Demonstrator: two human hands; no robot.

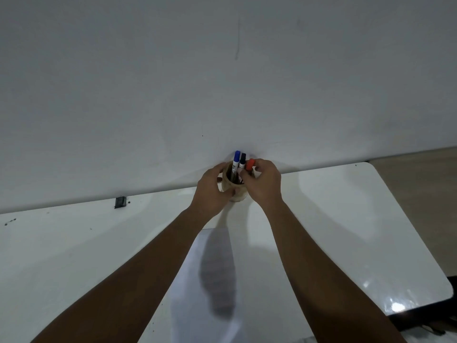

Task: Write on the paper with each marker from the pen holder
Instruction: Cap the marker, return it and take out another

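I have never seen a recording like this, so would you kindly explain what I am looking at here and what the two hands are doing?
This is one picture from a camera worn on a person's head, looking down at their own bare arms. There is no machine. A white table stands against a wall, with a sheet of paper lying near the person. The left hand steadies a tan pen holder holding a blue-capped marker and a black-capped marker. The right hand pinches the red-capped marker with its fingers.
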